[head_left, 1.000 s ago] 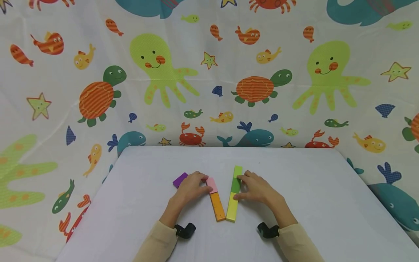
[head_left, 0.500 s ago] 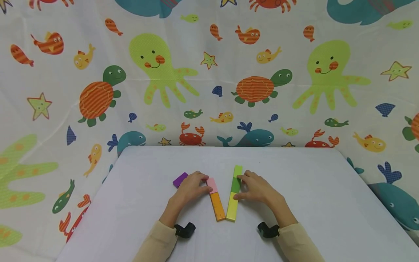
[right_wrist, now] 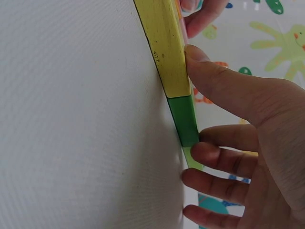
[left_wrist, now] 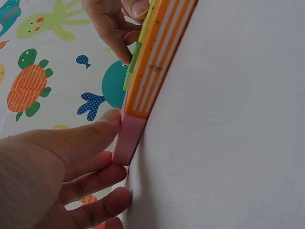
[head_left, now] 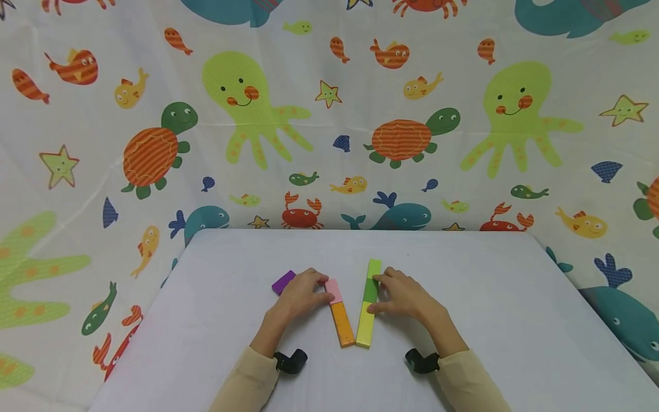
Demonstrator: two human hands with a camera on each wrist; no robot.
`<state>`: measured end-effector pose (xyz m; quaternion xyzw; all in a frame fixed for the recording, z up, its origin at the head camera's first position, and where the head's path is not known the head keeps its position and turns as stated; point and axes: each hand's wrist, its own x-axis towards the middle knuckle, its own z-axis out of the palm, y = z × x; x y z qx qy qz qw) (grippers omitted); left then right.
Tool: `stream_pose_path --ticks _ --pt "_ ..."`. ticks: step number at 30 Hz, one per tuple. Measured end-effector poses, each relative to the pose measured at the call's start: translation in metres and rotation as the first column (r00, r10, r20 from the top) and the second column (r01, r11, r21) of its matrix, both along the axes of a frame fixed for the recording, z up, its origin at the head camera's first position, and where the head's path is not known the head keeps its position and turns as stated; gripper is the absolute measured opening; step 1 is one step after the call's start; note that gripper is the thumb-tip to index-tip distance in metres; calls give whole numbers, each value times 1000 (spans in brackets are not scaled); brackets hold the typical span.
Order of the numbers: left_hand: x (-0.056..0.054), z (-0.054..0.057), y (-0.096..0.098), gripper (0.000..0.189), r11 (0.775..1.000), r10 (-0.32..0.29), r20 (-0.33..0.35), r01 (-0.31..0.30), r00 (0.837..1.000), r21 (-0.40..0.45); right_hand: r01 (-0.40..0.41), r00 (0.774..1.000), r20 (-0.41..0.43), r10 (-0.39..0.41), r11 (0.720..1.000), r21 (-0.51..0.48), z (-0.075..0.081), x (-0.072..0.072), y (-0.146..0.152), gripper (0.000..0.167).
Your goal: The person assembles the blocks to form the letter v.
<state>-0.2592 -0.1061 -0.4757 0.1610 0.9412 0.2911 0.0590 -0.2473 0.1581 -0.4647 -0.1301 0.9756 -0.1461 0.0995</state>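
An orange block (head_left: 342,324) and a pink block (head_left: 333,290) lie end to end, slanting away to the left. Beside them runs a row of a yellow block (head_left: 365,327), a green block (head_left: 370,290) and a light green block (head_left: 374,268); the two rows nearly meet at their near ends. My left hand (head_left: 299,294) holds the pink block between thumb and index finger, at its two ends. My right hand (head_left: 404,294) rests its thumb on the yellow block (right_wrist: 169,52) and touches the green block's far end with its index finger, the others loosely bent.
A purple block (head_left: 283,282) lies just left of my left hand, partly hidden behind it. All the blocks sit on a white table (head_left: 206,320). Behind its back edge hangs a cloth (head_left: 319,57) printed with sea animals.
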Motion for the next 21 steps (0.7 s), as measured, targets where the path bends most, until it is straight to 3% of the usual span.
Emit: stream_pose_path --ticks 21 --pt "0 2 0 47 999 32 48 -34 998 34 -6 1000 -10 6 1000 5 -1 -1 0 84"
